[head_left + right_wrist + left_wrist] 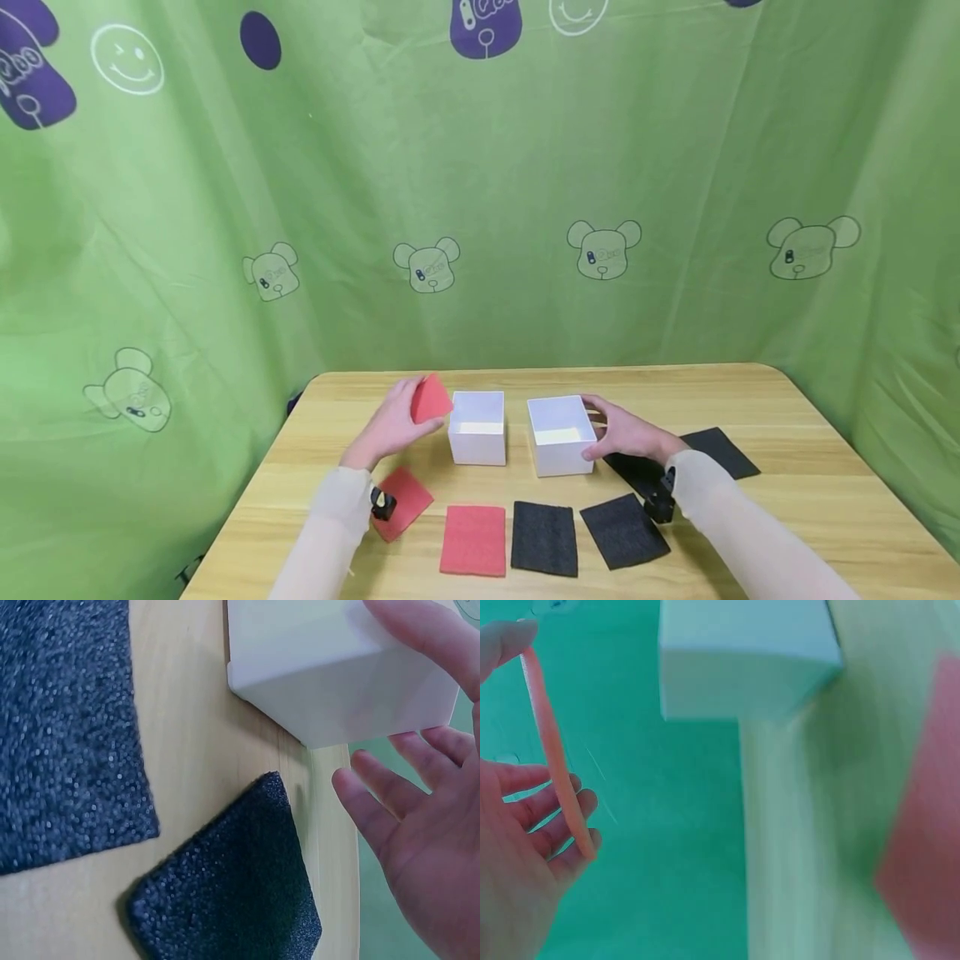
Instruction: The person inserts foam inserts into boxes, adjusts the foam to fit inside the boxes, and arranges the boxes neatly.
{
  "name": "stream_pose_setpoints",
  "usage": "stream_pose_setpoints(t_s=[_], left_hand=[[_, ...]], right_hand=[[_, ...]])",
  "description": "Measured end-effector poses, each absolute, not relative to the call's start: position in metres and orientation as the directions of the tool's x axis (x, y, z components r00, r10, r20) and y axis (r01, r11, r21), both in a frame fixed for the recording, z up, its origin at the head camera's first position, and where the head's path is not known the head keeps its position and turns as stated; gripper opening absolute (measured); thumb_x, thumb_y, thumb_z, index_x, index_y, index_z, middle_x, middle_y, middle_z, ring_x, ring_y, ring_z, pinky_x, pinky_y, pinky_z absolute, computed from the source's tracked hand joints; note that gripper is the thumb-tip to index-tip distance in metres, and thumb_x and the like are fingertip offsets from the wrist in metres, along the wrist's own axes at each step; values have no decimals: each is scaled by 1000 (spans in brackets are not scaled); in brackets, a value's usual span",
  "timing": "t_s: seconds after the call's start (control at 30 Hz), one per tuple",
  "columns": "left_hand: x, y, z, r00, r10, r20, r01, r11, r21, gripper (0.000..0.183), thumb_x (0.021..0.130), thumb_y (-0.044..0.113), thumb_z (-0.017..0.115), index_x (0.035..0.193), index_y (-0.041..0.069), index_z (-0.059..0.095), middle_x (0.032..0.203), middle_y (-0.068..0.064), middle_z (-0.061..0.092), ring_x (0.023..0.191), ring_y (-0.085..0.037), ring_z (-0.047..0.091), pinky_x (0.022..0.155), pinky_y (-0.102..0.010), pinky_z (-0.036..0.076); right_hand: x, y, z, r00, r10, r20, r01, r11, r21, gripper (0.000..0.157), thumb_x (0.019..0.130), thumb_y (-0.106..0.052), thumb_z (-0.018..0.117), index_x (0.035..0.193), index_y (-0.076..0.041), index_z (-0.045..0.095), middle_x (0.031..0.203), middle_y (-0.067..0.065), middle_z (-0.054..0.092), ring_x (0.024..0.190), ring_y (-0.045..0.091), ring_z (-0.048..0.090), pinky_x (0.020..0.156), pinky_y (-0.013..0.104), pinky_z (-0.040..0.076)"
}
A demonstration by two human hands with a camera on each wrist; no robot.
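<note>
- Close by, on the near part of the wooden table [810,500], lie a flat red felt-like square [472,542] and, just right of it, a flat black felt-like square [545,539].
- Farther off and left, the raised red felt-like square [431,400] is just beside the left white lidless box [478,450]; whether its corner touches the rim cannot be told.
- Left hand [393,423]: spread to about the square's width, grasping it with thumb at one edge and fingers at the opposite one.
- That edge grip seems sound for such a thin sheet; too hard a squeeze could bow it, and its corner is best kept clear of the rim.
- Right hand [630,433]: curved around the right white lidless box [564,461], thumb on the near wall, fingers toward the far side; how firmly cannot be told. A light, level hold should suit best.
- Around them: a turned red square [405,504] at left, a turned black square [625,531] at right, and a green printed curtain [510,325] at the far side.
</note>
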State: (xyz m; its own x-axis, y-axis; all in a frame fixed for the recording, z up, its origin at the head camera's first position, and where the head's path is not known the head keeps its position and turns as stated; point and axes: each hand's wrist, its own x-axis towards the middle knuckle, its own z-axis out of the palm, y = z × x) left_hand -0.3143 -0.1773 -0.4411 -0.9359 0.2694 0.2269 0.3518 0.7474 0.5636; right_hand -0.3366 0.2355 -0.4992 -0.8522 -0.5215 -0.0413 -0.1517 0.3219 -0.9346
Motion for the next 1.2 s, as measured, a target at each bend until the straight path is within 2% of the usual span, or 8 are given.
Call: stream_pose_setpoints(t_s=[0.13, 0.43, 0.6, 0.87, 1.2], left_hand=[[-313, -159, -431, -912, 335, 237, 411, 732, 544, 84, 79, 44, 71, 146, 10, 32, 139, -7, 40, 108, -19, 49, 83, -36, 48], [-312, -116, -423, -847, 476, 237, 525, 682, 509, 84, 79, 49, 69, 145, 11, 34, 136, -5, 43, 104, -17, 50, 80, -33, 49], [-312, -92, -422, -820, 527, 225, 564, 675, 476, 82, 80, 46, 69, 145, 12, 34, 134, -6, 45, 103, -16, 50, 78, -31, 49], [-317, -60, -420, -788, 584, 194, 611, 708, 354, 84, 80, 51, 66, 146, 10, 33, 142, -5, 41, 127, -20, 39, 99, -37, 40], [-325, -32, -426, -777, 609, 161, 628, 726, 282, 81, 79, 49, 67, 144, 13, 37, 141, -4, 42, 126, -19, 40, 100, -35, 40]], right_hand=[[-337, 236, -499, -849, -527, -42, -158, 329, -931, 108, 69, -4, 83, 147, 6, 10, 149, 30, 14, 132, 49, 24, 102, 51, 34], [-337, 238, -499, -842, -540, -15, -210, 353, -912, 108, 69, -9, 84, 147, 7, 11, 149, 30, 17, 131, 48, 26, 102, 52, 35], [-337, 238, -501, -842, -539, -2, -231, 365, -902, 106, 69, -10, 84, 146, 7, 13, 148, 30, 20, 131, 48, 27, 102, 52, 35], [-336, 236, -500, -854, -520, 18, -265, 406, -874, 106, 68, -13, 85, 145, 8, 16, 146, 30, 25, 129, 47, 31, 100, 51, 38], [-336, 235, -498, -852, -524, 16, -278, 425, -862, 105, 69, -17, 85, 145, 6, 17, 145, 28, 28, 128, 45, 33, 99, 49, 39]])
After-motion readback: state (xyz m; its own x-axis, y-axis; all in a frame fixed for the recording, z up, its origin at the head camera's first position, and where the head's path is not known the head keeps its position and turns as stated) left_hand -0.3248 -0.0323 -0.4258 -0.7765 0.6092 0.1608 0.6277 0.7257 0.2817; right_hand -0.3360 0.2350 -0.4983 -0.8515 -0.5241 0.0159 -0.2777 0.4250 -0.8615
